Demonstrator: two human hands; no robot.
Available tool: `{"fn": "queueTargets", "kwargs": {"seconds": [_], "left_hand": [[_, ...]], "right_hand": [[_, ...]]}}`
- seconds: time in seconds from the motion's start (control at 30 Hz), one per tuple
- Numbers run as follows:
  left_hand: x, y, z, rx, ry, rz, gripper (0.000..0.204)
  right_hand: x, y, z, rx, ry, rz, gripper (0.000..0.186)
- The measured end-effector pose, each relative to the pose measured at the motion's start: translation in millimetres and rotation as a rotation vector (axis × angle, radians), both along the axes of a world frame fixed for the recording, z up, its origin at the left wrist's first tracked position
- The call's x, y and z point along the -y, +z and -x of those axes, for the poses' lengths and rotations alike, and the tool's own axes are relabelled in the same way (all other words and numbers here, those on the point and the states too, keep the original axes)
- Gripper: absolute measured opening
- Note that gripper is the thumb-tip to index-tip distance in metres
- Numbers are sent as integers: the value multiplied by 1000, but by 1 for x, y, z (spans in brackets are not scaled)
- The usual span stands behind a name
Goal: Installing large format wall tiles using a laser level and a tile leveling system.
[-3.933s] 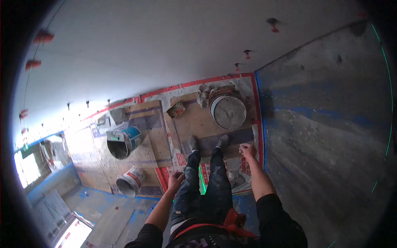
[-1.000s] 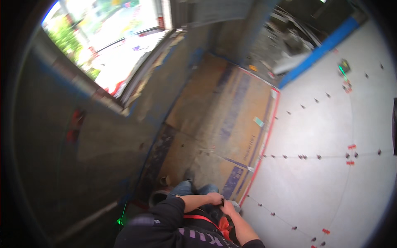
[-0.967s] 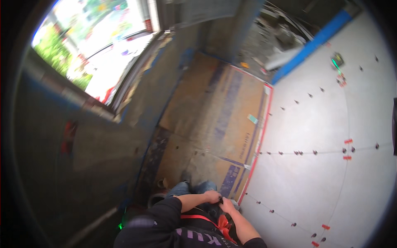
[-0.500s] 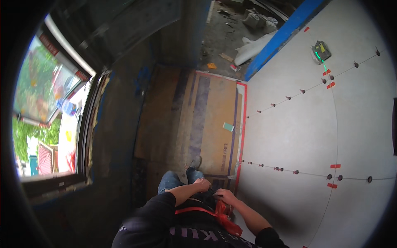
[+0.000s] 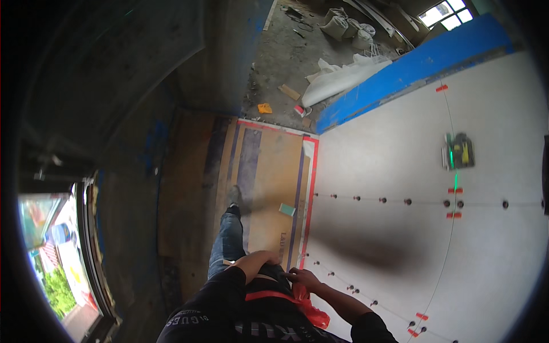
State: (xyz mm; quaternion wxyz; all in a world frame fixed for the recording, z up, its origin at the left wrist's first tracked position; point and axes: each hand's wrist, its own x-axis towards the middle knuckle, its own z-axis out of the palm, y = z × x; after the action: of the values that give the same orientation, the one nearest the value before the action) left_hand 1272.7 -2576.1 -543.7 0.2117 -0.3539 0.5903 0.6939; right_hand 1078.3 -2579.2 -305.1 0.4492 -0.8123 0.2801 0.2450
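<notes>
Both my hands are at my waist, close together in front of my dark shirt. My left hand (image 5: 272, 258) is curled, its fingertips hidden, by the dark cloth at my hip. Just to its right, my right hand (image 5: 303, 278) has its fingers pinched together on something dark and small that I cannot make out. Below the right hand, a red plastic bag (image 5: 311, 312) hangs beside a red strap (image 5: 269, 295) across my waist. My jeans leg (image 5: 229, 237) reaches ahead, with the shoe on brown cardboard sheeting (image 5: 269, 163).
A pale green flat rectangle (image 5: 287, 210) lies on the cardboard. On the right rises a pale tiled surface (image 5: 366, 166) with dark clips along its seams and a laser level (image 5: 460, 151). Blue-coated edging (image 5: 412, 68) borders a doorway; beyond lie white sheeting (image 5: 337, 80) and sacks (image 5: 337, 26).
My view has swung, so the window slides lower at left and more shows beyond the doorway. One leg now extends farther ahead. Both hands stay at my waist.
</notes>
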Motion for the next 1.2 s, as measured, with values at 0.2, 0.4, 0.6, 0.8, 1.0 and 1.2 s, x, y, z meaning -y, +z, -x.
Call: {"fn": "queueTargets", "kwargs": {"seconds": [0.2, 0.4, 0.6, 0.8, 1.0, 1.2], "left_hand": [[227, 120, -46, -213, -73, 443, 61], [409, 141, -64, -15, -11, 325, 64], [590, 94, -73, 61, 126, 423, 69], [764, 111, -46, 91, 284, 334, 72], [889, 90, -41, 78, 186, 305, 74], [1022, 38, -49, -66, 235, 159, 80]], "right_hand": [[171, 33, -53, -61, 205, 497, 52], [352, 20, -87, -98, 320, 578, 24], [559, -12, -103, -66, 344, 592, 17], [752, -18, -79, 53, 320, 586, 18], [874, -37, -63, 132, 289, 617, 18], [1014, -58, -83, -33, 65, 435, 21]]}}
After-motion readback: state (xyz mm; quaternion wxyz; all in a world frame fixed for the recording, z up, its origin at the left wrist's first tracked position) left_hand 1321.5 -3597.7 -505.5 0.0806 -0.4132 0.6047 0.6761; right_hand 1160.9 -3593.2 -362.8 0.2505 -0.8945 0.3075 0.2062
